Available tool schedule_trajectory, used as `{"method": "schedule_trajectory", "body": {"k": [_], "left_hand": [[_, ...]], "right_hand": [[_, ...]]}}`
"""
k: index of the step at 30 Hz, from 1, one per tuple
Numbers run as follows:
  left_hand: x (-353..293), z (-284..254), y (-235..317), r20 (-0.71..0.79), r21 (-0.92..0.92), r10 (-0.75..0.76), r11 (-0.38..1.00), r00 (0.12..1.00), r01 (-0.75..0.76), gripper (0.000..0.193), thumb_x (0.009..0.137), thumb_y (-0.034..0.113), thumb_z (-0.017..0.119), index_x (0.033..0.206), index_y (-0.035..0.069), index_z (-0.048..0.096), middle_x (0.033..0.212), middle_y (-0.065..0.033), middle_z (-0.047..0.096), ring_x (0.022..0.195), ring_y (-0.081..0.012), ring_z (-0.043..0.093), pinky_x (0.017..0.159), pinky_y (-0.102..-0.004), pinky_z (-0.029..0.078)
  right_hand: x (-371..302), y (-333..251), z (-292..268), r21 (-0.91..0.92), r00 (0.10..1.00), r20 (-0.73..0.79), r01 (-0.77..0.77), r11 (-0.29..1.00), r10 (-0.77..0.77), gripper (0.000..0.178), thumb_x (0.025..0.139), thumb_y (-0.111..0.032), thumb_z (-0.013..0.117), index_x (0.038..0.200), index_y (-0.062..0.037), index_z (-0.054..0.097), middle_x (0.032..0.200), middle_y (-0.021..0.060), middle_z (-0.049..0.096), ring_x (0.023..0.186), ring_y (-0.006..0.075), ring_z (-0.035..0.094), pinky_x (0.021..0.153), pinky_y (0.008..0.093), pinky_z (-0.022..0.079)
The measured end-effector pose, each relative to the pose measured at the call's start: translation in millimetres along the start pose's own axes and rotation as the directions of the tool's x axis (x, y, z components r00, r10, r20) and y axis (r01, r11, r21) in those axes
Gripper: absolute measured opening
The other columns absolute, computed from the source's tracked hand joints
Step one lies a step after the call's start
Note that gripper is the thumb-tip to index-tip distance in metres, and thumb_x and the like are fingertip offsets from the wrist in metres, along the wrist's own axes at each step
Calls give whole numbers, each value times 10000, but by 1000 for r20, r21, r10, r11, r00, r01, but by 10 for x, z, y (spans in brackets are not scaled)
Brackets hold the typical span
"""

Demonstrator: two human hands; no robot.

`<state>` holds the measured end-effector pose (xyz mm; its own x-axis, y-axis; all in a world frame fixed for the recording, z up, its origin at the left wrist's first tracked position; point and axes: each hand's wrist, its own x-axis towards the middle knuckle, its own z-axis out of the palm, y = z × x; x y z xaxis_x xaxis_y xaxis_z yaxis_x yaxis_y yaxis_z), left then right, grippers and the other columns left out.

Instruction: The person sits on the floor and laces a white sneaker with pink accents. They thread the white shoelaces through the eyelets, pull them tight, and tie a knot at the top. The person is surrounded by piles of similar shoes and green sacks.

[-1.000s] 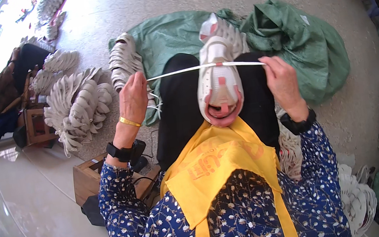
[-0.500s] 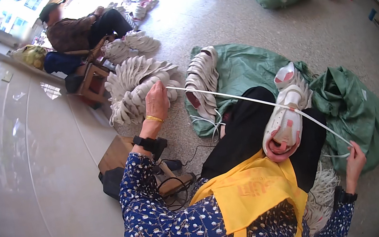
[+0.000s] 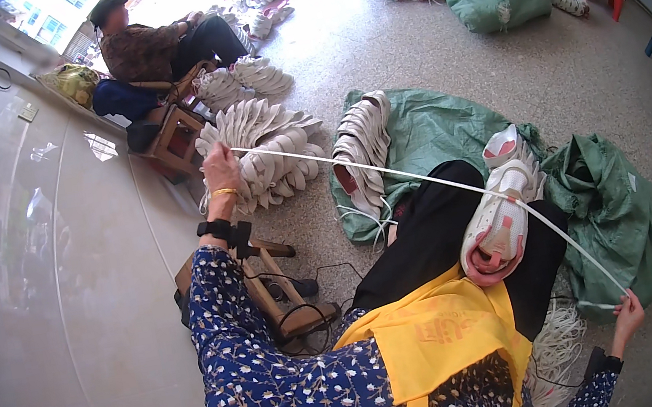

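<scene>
Farther apart than half a second ago, the left hand has gone out toward 10 o'clock of the shoe and the right hand down toward 4 or 5, with more lace stretched between them. Clock directions are taken from the shoe.

Leftmost, at 10 o'clock and well off, a person sits in dark trousers. The left hand is closed on the lace, near a pile of pale shoes. Below that, at 9, stands a wooden stool. Next comes a shoe stack, between 10 and 11, then green sheeting at 11.

The shoe, white with pink, lies between the black-clad thighs, its opening toward the yellow apron; the lace crosses it, taut on both sides. More shoe parts sit just beyond it, at 12 to 1. Loose laces heap at 5. A green sack bulges at 3; below it, the right hand pinches the lace, a slack tail beside the fingers.
</scene>
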<state>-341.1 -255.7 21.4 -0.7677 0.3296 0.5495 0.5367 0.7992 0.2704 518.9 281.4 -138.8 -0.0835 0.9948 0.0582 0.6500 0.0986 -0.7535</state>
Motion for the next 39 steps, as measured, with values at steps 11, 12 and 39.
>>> {"method": "schedule_trajectory", "body": {"k": [11, 12, 39], "left_hand": [[109, 206, -931, 61, 186, -165, 971, 984, 151, 145, 909, 211, 629, 922, 74, 675, 929, -206, 729, 907, -418, 703, 817, -517, 547], [84, 243, -972, 73, 190, -128, 975, 989, 112, 148, 916, 214, 625, 945, 82, 683, 946, -194, 731, 909, -408, 705, 808, -512, 547], [-324, 332, -1048, 242, 28, -252, 967, 937, 253, 136, 937, 141, 654, 905, 12, 621, 757, -112, 691, 656, -202, 702, 634, -354, 567]], "right_hand": [[9, 631, -775, 49, 989, 151, -4, 999, -3, 258, 1011, -30, 567, 1238, 23, 678, 954, 62, 689, 802, 129, 656, 725, 271, 579], [-52, 540, -706, 109, 989, 145, -18, 994, 3, 261, 1013, -34, 571, 1243, 31, 676, 1049, 86, 707, 881, 130, 669, 766, 267, 570], [-604, -2410, 682, -36, 862, 261, 459, 888, -435, 117, 925, -66, 669, 995, 7, 727, 828, 140, 692, 703, 253, 665, 653, 347, 509]]}}
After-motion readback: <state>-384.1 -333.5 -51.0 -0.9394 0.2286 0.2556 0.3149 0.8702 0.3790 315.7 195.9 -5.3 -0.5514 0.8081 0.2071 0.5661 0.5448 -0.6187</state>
